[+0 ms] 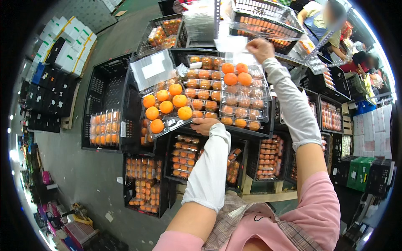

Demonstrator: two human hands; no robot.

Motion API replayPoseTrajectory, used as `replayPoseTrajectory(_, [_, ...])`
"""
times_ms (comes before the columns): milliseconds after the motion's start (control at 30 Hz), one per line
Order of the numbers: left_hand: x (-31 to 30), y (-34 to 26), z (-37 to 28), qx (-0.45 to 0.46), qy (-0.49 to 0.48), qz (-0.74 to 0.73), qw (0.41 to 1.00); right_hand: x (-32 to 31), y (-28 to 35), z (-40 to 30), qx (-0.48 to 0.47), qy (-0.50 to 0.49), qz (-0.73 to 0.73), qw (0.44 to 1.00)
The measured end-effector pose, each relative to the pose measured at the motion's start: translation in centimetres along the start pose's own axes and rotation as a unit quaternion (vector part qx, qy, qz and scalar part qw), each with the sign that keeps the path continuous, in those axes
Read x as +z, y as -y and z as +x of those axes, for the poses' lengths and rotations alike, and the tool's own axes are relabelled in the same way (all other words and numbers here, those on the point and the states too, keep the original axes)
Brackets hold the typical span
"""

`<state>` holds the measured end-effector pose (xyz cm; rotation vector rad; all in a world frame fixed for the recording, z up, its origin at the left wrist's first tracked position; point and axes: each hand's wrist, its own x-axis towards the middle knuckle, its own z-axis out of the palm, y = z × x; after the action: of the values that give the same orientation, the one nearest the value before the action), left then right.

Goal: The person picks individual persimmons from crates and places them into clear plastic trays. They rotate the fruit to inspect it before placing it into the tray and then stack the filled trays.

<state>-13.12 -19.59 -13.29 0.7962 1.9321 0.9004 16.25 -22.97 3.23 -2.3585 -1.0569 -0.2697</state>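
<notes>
My left hand [204,125] holds the near corner of an open clear plastic clamshell [171,124] with several orange citrus fruits [166,107] in it. The raised lid [152,67] of this clamshell bears a white label. My right hand [261,50] is farther out, its fingers pinched together at the edge of a whitish, blurred sheet [232,44]; what the sheet is I cannot tell. Below that hand, a clear tray [245,103] carries a few loose orange fruits [237,74] at its far end. Rows of closed fruit packs [203,84] lie between the two.
Black plastic crates holding fruit packs [105,127] stand at the left, with more crates [143,185] nearer me and others [271,157] to the right. A stack of clear trays [199,26] stands at the back beside a perforated metal post [217,18]. A person [326,28] works at the upper right.
</notes>
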Motion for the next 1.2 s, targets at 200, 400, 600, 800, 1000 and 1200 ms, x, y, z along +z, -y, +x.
replayPoseTrajectory(200, [-0.2,-0.7,-1.0,0.003,0.004,0.010,1.000,-3.7,1.2,2.3,-0.048,-0.365,0.085,0.926])
replayPoseTrajectory(400, [-0.5,-1.2,-1.3,-0.006,0.006,-0.014,1.000,0.7,-1.7,1.3,-0.144,-0.191,-0.065,0.969])
replayPoseTrajectory(600, [0.1,-0.7,-1.0,0.008,-0.002,-0.033,0.999,3.1,-5.6,-1.2,-0.032,0.042,-0.281,0.958])
replayPoseTrajectory(800, [0.2,-0.5,-0.7,-0.002,-0.023,-0.025,0.999,3.5,-0.7,-2.2,0.058,0.124,-0.166,0.976])
replayPoseTrajectory(1000, [-0.4,-1.1,-1.5,0.001,0.010,-0.020,1.000,4.7,1.3,-2.1,0.104,0.316,-0.163,0.929])
replayPoseTrajectory(1200, [-0.1,-0.9,-1.3,0.003,0.004,-0.029,1.000,5.9,-0.9,-0.8,0.119,0.354,-0.034,0.927])
